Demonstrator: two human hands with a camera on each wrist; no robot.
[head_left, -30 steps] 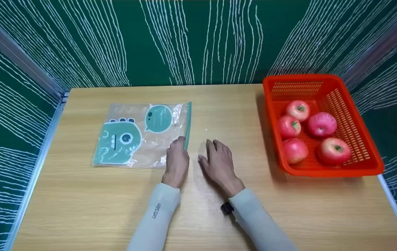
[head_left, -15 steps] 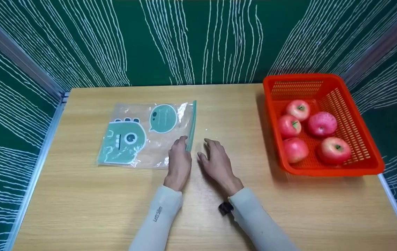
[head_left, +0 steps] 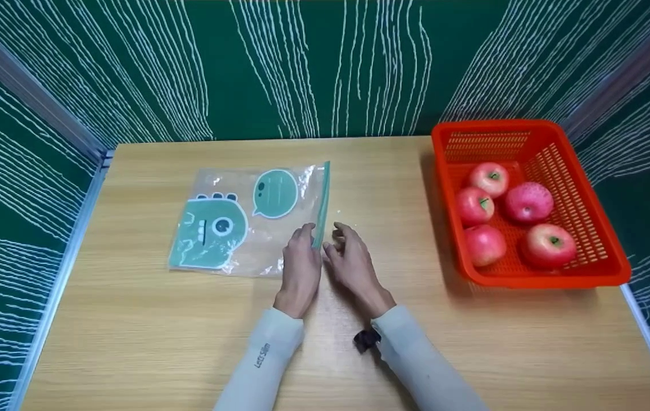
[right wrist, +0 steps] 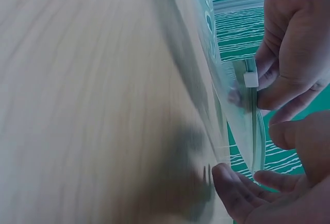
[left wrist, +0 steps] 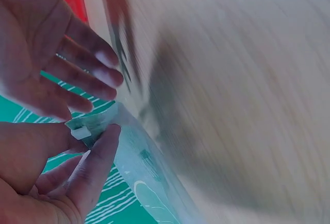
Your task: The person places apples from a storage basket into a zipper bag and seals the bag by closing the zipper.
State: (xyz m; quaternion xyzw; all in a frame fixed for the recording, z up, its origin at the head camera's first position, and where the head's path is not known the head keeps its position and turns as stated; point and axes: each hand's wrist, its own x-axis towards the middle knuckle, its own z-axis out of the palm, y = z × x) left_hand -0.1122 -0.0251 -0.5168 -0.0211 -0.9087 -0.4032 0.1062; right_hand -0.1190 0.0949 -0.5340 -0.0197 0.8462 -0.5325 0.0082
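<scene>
A clear zip bag (head_left: 265,245) with a green cartoon print and a green zip edge (head_left: 322,200) lies left of centre on the table. My left hand (head_left: 302,268) pinches its right edge near the front corner, beside the white zip slider (left wrist: 81,133). That edge is lifted off the wood in both wrist views. Close by on the right is my right hand (head_left: 354,267), its fingers spread and only slightly bent. In the right wrist view its fingertips (right wrist: 223,171) are near the bag's edge; whether they touch it I cannot tell.
An orange-red plastic basket (head_left: 599,228) holding several red apples (head_left: 549,245) stands at the table's right side. The wooden table (head_left: 148,337) extends around the hands. Green panels (head_left: 325,68) with white lines rise behind and on both sides.
My left hand has drawn the bag steadily to the right, toward my right hand. The right hand has shifted only slightly, and the two hands are closer together.
</scene>
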